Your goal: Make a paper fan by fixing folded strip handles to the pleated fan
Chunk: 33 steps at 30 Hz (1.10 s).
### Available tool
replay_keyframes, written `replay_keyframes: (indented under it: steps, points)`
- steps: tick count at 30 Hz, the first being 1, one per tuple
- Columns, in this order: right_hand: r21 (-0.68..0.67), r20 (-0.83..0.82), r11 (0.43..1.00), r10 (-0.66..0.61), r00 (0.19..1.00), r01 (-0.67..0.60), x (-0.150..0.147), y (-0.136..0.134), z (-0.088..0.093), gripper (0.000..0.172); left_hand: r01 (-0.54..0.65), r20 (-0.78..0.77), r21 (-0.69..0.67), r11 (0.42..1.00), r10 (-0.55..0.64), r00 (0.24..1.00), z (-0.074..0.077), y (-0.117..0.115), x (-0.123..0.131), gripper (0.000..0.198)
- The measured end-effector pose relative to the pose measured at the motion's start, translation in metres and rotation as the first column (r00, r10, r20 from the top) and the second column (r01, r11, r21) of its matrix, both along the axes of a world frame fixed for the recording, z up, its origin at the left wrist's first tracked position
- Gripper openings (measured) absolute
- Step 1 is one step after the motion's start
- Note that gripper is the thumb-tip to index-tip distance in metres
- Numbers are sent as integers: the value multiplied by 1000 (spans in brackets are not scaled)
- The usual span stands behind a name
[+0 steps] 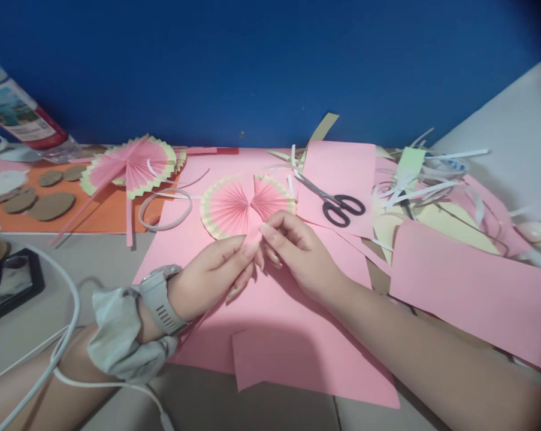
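Grey table (94, 263) set against a blue wall (270, 60). At ten o'clock: a labelled bottle (18, 117), contents not discernible, and an orange sheet (103, 218) bearing brown ovals (50, 205). At centre, left hand (207, 275) and right hand (297, 251), fingers pinched on the base of the pleated pink fan (234, 206), above a pink sheet (274, 323). Scissors (337, 206) lie at one o'clock.

- Back wall (270, 66) — deep blue, plain and matte, spanning the full width behind the counter; it darkens toward the upper corners.
- Side surface (522, 131) — pale white-grey, slanting in at the far right and meeting the blue wall.
- Counter (103, 263) — smooth grey-beige top; a straight seam (335, 413) shows near the front edge.
- Light: soft and overhead, leaving faint, blurred shadows on the counter.
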State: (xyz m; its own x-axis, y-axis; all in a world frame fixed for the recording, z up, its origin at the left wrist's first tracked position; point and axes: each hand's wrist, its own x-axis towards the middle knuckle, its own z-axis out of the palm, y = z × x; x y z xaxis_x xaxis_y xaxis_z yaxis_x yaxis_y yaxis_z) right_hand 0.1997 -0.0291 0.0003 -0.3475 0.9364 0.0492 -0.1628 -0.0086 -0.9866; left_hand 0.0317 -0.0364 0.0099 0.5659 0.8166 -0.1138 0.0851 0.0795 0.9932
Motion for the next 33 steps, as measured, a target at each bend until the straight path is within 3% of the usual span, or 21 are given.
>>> replay_keyframes:
  steps: [14,23,30,33]
  points:
    - [-25,-86,998,55,995,-57,-1,1,0,16,-82,-20,40,996,82,996,2,-2,2,35]
    - [-38,-44,998,51,998,-53,-1,-1,3,17,-37,-28,54,998,39,999,2,-1,3,38]
    - [-86,-145,992,81,986,-94,-1,1,-2,21,-53,-12,36,998,54,998,1,0,2,36]
    - [-46,-108,992,112,988,-118,-1,0,-1,24,-22,-26,28,999,23,999,1,-1,2,37]
